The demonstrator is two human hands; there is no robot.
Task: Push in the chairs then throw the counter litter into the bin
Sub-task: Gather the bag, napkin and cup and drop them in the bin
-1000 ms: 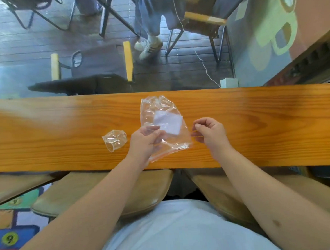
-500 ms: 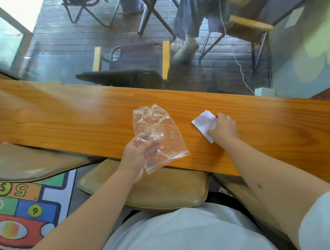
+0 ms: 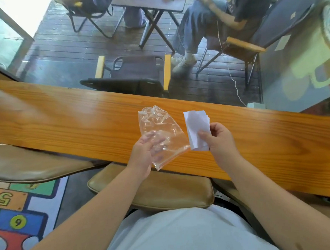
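A clear crumpled plastic bag point(image 3: 158, 129) is held up over the wooden counter point(image 3: 64, 118) by my left hand point(image 3: 145, 154), which grips its lower end. My right hand point(image 3: 219, 139) holds a white folded paper point(image 3: 196, 127) upright just to the right of the bag, lifted off the counter. Two tan padded chair seats, one point(image 3: 154, 190) directly below my hands and another point(image 3: 28, 164) to the left, sit tucked under the counter's near edge. No bin is in view.
Beyond the counter is a window onto a dark deck with a folding chair point(image 3: 135, 76), a small table point(image 3: 154, 1) and seated people. A colourful numbered floor mat point(image 3: 16, 216) lies at lower left.
My right hand took the white paper from the counter and lifted it beside the bag. The view has shifted, and the small crumpled clear cup seen earlier on the left is out of sight.
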